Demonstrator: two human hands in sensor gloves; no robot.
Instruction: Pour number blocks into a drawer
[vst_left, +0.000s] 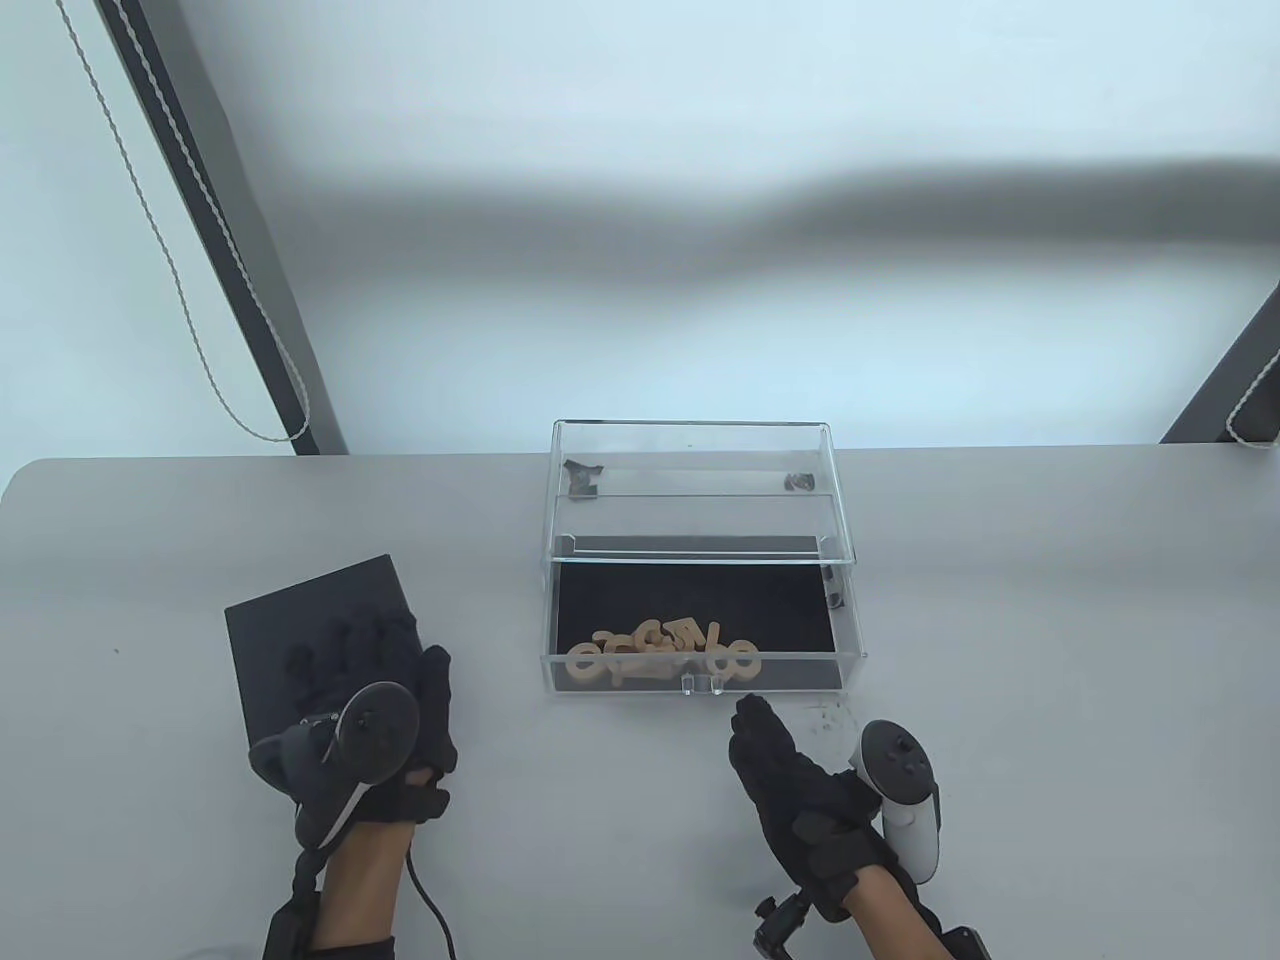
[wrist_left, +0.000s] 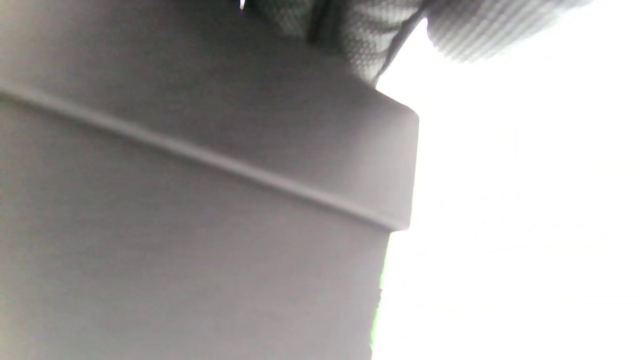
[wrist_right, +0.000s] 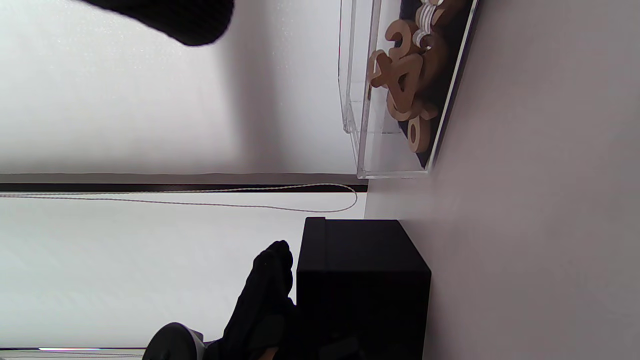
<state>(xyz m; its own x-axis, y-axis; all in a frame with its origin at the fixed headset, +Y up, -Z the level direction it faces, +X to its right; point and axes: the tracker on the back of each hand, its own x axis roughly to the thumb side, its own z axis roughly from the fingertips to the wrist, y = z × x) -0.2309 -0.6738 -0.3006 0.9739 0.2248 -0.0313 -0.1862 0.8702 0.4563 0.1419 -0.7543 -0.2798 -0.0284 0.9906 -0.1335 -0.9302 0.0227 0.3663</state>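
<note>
A clear drawer (vst_left: 848, 640) with black lining is pulled out of its clear case (vst_left: 690, 450) toward me. Several wooden number blocks (vst_left: 660, 650) lie heaped at its front left; they also show in the right wrist view (wrist_right: 405, 75). My right hand (vst_left: 750, 715) is empty, fingers stretched out, tips just short of the drawer's small front handle (vst_left: 702, 686). My left hand (vst_left: 415, 640) rests on top of a black box (vst_left: 280, 625) standing on the table at left, fingers spread, thumb beside its right side. The box fills the left wrist view (wrist_left: 200, 200).
The grey table (vst_left: 1050, 650) ends just behind the clear case. Beaded blind cords (vst_left: 180, 290) hang by dark frame posts at the far left and far right. A few dark specks (vst_left: 825, 715) lie on the table in front of the drawer's right corner.
</note>
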